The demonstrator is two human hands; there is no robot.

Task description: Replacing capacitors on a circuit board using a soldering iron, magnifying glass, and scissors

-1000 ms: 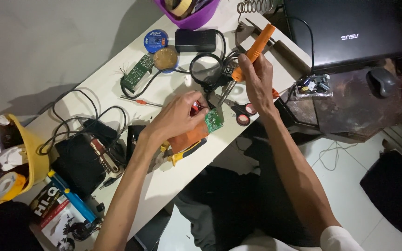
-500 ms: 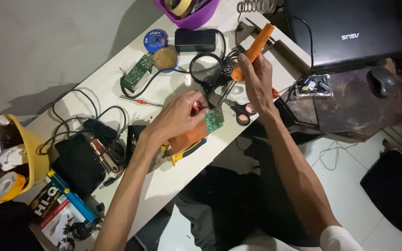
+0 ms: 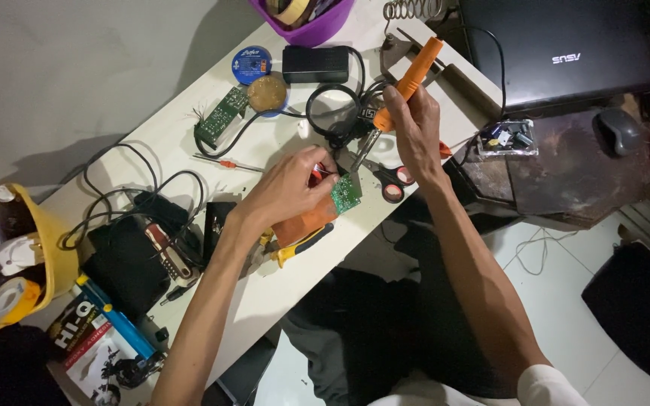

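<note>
From the head camera I look down on a white table [image 3: 189, 143] with both of my operator's hands at work near its front edge. I count two circuit boards: the left hand [image 3: 287, 188] has its fingers pinched closed around the small green circuit board [image 3: 346, 194], holding it tilted just above the table edge, and a second, longer green board [image 3: 221, 116] lies well apart toward the back. There is one soldering iron [image 3: 404, 84], orange-handled; the right hand [image 3: 415, 131] grips it with the fingers wrapped tight around the handle, and its metal tip points down at the held board, though I cannot tell whether it touches. I see one pair of red-handled scissors [image 3: 394, 180] just beside the right hand, one magnifying glass [image 3: 332, 109] behind the hands, one black power adapter [image 3: 315, 64], and one thin red-handled screwdriver [image 3: 227, 162]. Two round tins sit side by side at the back, one with a blue printed lid [image 3: 251, 64], the other brownish [image 3: 267, 92]. At the far left stands a yellow tub [image 3: 58, 263] with a tape roll [image 3: 5, 301] by it, and a flat printed package [image 3: 84, 338] in red, black and white lies at the table corner. A closed black laptop [image 3: 558, 45] rests to the right.
</note>
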